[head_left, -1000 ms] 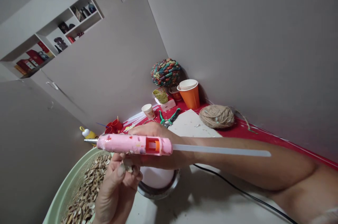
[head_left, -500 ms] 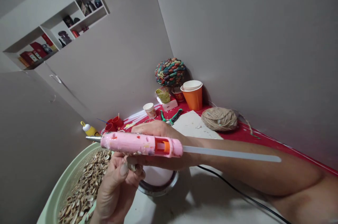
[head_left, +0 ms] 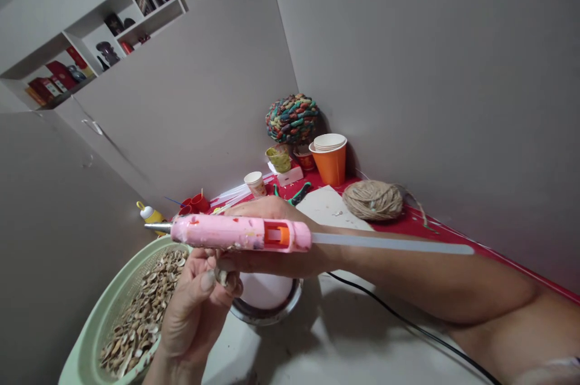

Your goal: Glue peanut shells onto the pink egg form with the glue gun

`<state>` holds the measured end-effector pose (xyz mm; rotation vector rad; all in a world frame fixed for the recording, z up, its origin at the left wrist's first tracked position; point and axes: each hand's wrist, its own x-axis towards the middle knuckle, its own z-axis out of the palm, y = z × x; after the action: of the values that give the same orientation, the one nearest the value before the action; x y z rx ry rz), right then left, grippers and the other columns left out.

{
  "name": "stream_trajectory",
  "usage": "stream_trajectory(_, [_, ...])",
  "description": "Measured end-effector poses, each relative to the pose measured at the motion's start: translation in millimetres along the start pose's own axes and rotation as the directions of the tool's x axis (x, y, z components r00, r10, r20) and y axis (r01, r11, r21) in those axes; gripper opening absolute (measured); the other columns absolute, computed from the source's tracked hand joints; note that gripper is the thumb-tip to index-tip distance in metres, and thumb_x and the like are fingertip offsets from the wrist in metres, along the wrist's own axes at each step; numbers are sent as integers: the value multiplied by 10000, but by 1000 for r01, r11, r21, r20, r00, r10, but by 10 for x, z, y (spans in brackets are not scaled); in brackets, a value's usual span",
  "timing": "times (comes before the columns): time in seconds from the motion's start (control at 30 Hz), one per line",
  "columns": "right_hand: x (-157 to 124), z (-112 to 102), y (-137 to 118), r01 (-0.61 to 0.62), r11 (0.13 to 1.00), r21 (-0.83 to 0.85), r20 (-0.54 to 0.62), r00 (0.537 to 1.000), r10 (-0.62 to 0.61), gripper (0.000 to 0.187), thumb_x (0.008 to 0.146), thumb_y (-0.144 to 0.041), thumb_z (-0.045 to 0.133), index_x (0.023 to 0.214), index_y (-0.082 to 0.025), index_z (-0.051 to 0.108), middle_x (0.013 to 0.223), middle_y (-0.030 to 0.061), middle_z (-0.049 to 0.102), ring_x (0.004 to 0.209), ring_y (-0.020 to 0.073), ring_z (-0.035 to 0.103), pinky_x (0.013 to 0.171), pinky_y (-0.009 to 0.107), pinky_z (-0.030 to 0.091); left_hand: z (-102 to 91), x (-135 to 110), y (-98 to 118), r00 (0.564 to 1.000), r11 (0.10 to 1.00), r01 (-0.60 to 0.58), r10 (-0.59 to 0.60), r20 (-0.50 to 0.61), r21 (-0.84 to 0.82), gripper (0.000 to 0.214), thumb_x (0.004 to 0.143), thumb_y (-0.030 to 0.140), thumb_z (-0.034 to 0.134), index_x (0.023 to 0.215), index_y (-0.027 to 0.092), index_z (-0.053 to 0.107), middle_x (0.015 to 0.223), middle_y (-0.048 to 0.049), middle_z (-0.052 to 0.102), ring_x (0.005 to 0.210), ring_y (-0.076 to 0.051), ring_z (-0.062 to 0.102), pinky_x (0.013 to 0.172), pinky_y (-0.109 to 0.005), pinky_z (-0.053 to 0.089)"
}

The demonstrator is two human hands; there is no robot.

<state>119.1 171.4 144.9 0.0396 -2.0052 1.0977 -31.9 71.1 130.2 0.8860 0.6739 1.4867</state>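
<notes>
While the pink glue gun (head_left: 217, 232) is gripped by the right hand (head_left: 274, 209), a small pale piece (head_left: 222, 277) is pinched between thumb and fingers of the left hand (head_left: 194, 312), just below the gun in the head view. The hands are held close together; whether they touch cannot be told, since the fingers are partly covered by the gun. Compared with half a second ago, the gun has been raised and levelled slightly, while both grips are unaltered, so the same handling is judged to be under way. The nozzle (head_left: 157, 226) is pointed past the piece, and a glue stick (head_left: 394, 243) is carried in the gun's rear. To the gun's lower left, a green basket (head_left: 93, 312) is heaped with shell-like fragments (head_left: 136, 318). Beneath the gun, a metal-rimmed vessel (head_left: 294, 300) is partly hidden; whether its pale surface is contents or lid cannot be told. Beyond the gun, white cups (head_left: 329, 142) are nested in an orange cup (head_left: 330, 167)
</notes>
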Motion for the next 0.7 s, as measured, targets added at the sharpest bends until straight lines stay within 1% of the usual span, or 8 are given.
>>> stream_trajectory(0.07, [-2, -2, 18, 60, 998, -10, -17, 998, -61, 293, 773, -369, 681, 697, -156, 493, 720, 17, 573, 682, 143, 551, 628, 230, 450, -2, 4, -6, 1000, 1000, -2, 2, -1, 3, 183, 658, 160, 857, 761, 178, 707, 685, 29, 689, 622, -71, 661, 616, -145, 567])
stream_trajectory(0.23, [8, 27, 143, 225, 974, -27, -35, 973, -226, 244, 790, -305, 680, 695, -150, 517, 676, -18, 517, 610, 99, 513, 565, 187, 399, 10, 9, -14, 1000, 1000, 26, -26, -4, 5, 185, 647, 174, 865, 683, 177, 684, 660, 27, 701, 601, -67, 667, 617, -133, 560])
stream_trajectory(0.3, [20, 34, 200, 313, 950, -7, -30, 949, -313, 209, 786, -285, 693, 732, -145, 548, 698, -17, 530, 619, 93, 523, 561, 174, 395, 7, 9, -10, 999, 999, 31, -31, -5, 17, 175, 646, 178, 866, 718, 186, 706, 666, 22, 717, 596, -69, 672, 618, -134, 562])
stream_trajectory(0.37, [29, 31, 229, 419, 908, 9, -30, 908, -419, 173, 788, -260, 692, 765, -140, 569, 718, -10, 546, 639, 93, 531, 590, 171, 408, -4, 9, -5, 999, 999, 32, -31, -13, 30, 173, 646, 180, 867, 744, 195, 725, 667, 16, 728, 602, -73, 679, 623, -137, 564])
stream_trajectory(0.43, [32, 19, 221, 475, 880, -4, -37, 879, -475, 152, 786, -232, 686, 789, -137, 568, 743, 2, 557, 667, 95, 534, 631, 173, 420, -18, 11, -3, 999, 999, 29, -28, -20, 46, 159, 648, 181, 866, 725, 199, 728, 666, 9, 735, 606, -80, 684, 623, -145, 568])
stream_trajectory(0.5, [29, 3, 192, 481, 877, -21, -35, 876, -481, 150, 794, -233, 662, 784, -150, 537, 744, 5, 546, 682, 103, 523, 652, 183, 423, -28, 15, -6, 999, 998, 16, -14, -35, 62, 156, 644, 183, 868, 714, 203, 730, 661, 9, 737, 600, -85, 684, 624, -156, 572])
stream_trajectory(0.6, [23, -16, 161, 470, 882, -35, -26, 882, -471, 166, 812, -254, 629, 757, -180, 492, 717, -5, 514, 674, 115, 494, 659, 204, 414, -30, 25, -14, 998, 996, -9, 15, -59, 91, 187, 625, 192, 879, 750, 216, 742, 659, 14, 737, 590, -88, 679, 616, -160, 572])
stream_trajectory(0.7, [23, -24, 161, 457, 889, -15, -17, 889, -458, 148, 811, -221, 628, 762, -179, 494, 717, -10, 503, 666, 109, 483, 673, 204, 412, -26, 30, -17, 997, 992, -28, 36, -67, 123, 185, 629, 210, 876, 734, 215, 723, 680, 17, 732, 598, -92, 671, 612, -167, 570])
